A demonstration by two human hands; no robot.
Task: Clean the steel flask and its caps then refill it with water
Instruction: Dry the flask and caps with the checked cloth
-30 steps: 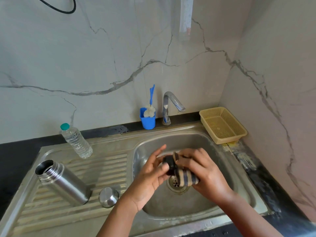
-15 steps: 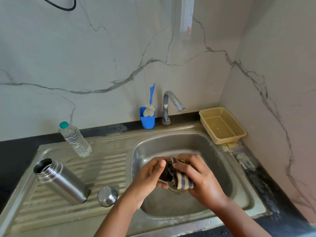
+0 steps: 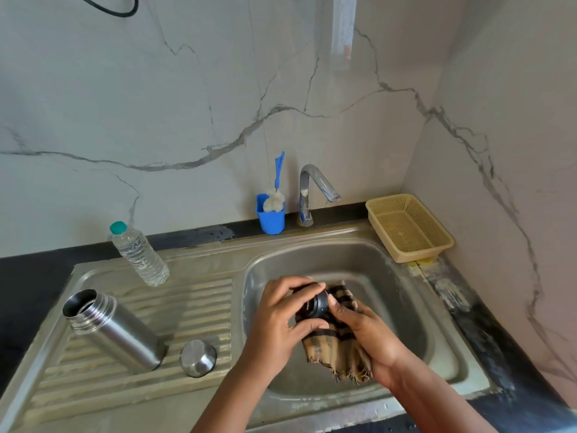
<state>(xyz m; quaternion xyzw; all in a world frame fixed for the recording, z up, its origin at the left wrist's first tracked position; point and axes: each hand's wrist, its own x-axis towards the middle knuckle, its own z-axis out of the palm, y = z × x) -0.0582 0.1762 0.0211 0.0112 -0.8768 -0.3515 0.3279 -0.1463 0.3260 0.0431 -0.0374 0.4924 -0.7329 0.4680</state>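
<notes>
Left hand: the left hand is curling its fingers and thumb round the black inner cap, gripping it over the sink basin, pretty much dead centre of the bowl.

Right hand: the right hand is clutching a brown striped cloth and pressing it up against the cap with the thumb; the frayed end of the cloth is hanging down below the palm.

Black inner cap: sitting between both hands, cloth touching its right side. Can't really tell how much of it is getting wiped, since the fingers are hiding a good part.

Steel cap: the round steel outer cap is sitting dome-up on the ribbed drainboard, just left of the basin edge.

Steel flask: the steel flask is standing open-mouthed on the drainboard right beside that steel cap, looking tilted thanks to the wide lens.

Water bottle: a clear plastic water bottle with a teal lid is standing further back on the drainboard, near the wall.

Back row: a blue holder with a bottle brush in it is standing by the wall, just beside the chrome tap, and a beige plastic basket is sitting in the right corner.
</notes>
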